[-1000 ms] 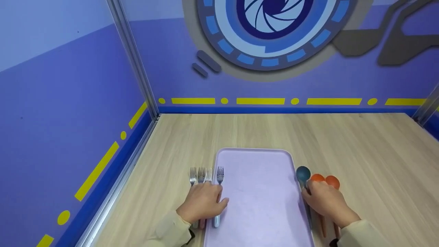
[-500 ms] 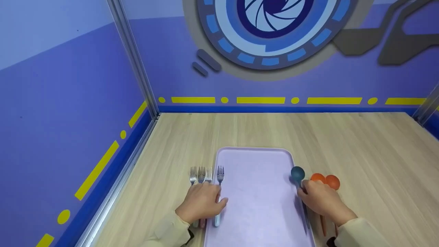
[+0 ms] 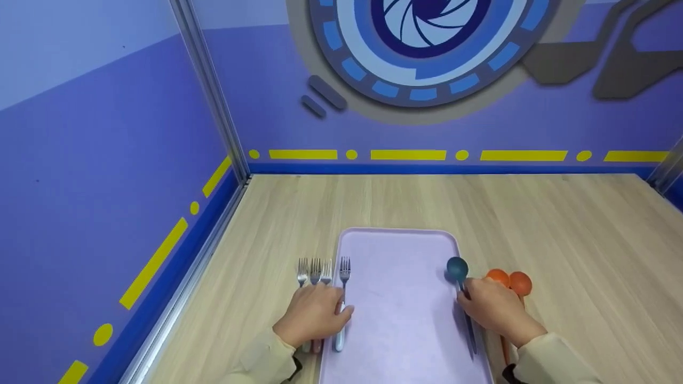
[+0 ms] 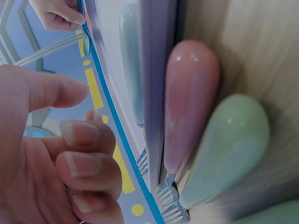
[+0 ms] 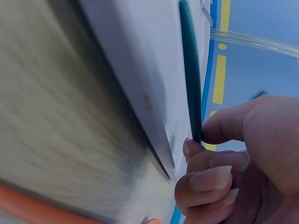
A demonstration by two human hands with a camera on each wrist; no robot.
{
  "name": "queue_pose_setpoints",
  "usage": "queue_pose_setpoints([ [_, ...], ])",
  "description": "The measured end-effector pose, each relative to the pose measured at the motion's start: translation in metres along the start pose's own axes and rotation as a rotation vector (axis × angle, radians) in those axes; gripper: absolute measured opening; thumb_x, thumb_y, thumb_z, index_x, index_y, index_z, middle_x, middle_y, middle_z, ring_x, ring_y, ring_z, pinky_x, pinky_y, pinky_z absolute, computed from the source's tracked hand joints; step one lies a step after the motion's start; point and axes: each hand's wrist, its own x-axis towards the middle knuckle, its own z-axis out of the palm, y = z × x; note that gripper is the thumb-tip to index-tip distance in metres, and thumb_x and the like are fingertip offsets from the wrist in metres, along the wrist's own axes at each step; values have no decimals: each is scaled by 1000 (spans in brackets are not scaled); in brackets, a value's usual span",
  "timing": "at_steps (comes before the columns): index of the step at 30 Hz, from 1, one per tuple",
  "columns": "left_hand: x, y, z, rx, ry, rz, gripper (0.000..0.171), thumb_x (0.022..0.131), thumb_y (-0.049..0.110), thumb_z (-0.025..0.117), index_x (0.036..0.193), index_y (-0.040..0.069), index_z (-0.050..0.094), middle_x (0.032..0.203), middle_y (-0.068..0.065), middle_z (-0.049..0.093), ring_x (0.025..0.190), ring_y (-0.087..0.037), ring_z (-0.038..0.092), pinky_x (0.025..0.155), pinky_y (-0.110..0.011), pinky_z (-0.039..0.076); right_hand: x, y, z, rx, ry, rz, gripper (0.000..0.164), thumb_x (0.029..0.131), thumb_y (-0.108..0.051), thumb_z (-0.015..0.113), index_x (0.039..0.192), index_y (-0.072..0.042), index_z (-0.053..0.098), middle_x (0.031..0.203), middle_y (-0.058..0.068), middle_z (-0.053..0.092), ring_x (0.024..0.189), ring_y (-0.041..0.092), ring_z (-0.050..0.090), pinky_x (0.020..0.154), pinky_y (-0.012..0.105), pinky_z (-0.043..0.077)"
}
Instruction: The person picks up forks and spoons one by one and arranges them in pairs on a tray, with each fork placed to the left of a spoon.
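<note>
My right hand (image 3: 497, 306) pinches a dark teal spoon (image 3: 457, 269) between thumb and fingers, over the right rim of a lilac tray (image 3: 400, 298). The spoon's handle (image 5: 190, 70) runs out of the pinch in the right wrist view. My left hand (image 3: 315, 314) hovers at the tray's left edge, fingers loosely bent, thumb apart, holding nothing. A fork with a light-blue handle (image 4: 131, 65) lies just inside that edge. Outside it, several forks (image 3: 315, 271) lie side by side, partly hidden under the hand; a pink handle (image 4: 191, 102) and a green handle (image 4: 229, 149) show.
Two orange spoons, one nearer (image 3: 499, 277) the tray and one farther (image 3: 521, 284) right, lie on the wooden table (image 3: 587, 256) beside my right hand. Purple-blue walls (image 3: 256, 106) with yellow dashes enclose the table at the back and left.
My right hand has carried the teal spoon leftward, from beside the tray to over its right rim. The left hand and forks stay in place.
</note>
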Motion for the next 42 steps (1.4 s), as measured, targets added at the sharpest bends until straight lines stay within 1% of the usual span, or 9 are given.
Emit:
queue_pose_setpoints([
  [6,-2,-1,-1,-3,4,-5,40,89,39,61,58,20,46,50,11,38,47,-7,36,43,-26,26,2,-2,3,-20,18,-18,30,86,-19,56,61,-12,42,56,0,33,52,18,42,48,30,29],
  [13,-3,-3,-2,0,34,-27,39,91,37,59,58,20,47,53,10,43,49,-6,41,44,-26,29,3,-2,5,-69,1,6,30,87,-24,57,61,-13,45,60,3,39,55,19,44,47,33,31],
  [16,-4,-5,-2,-19,22,-50,39,92,36,57,59,19,48,54,9,44,49,-6,41,44,-26,30,4,-2,6,-88,7,-5,31,87,-24,58,61,-13,46,61,4,42,56,20,44,50,33,32],
  [20,-6,-8,-3,-52,-1,-84,39,94,35,56,59,18,46,53,9,40,47,-6,39,43,-26,29,5,-3,8,-95,-3,-14,30,88,-24,59,62,-13,48,61,5,43,56,21,44,52,32,33],
  [23,-7,-10,-4,-59,10,-96,42,95,33,55,58,18,42,51,9,35,44,-6,36,41,-27,27,5,-3,9,-90,-11,-14,30,87,-23,59,62,-13,48,60,5,43,56,20,45,53,32,34],
  [28,-11,-13,-5,-32,49,-102,44,96,32,53,56,20,39,51,9,33,44,-8,35,42,-28,26,5,-3,11,-85,-15,-13,30,87,-22,60,62,-12,49,60,5,42,55,20,45,53,32,34],
  [34,-14,-16,-3,-40,47,-99,43,96,31,53,56,20,41,52,9,36,45,-7,36,43,-27,28,7,-4,13,-67,-31,-14,27,87,-22,61,64,-11,51,57,4,43,52,19,46,52,29,35],
  [37,-14,-17,-2,-42,43,-103,43,96,32,52,56,21,41,51,10,36,45,-6,36,43,-27,27,8,-4,14,-69,-20,-27,28,87,-22,62,63,-11,50,56,3,42,51,18,46,51,29,35],
  [42,-16,-19,0,-40,64,-85,44,96,32,52,55,21,39,49,12,32,42,-5,31,41,-26,25,8,-3,15,-89,11,-47,31,86,-24,63,61,-12,49,56,3,41,53,20,44,52,31,31],
])
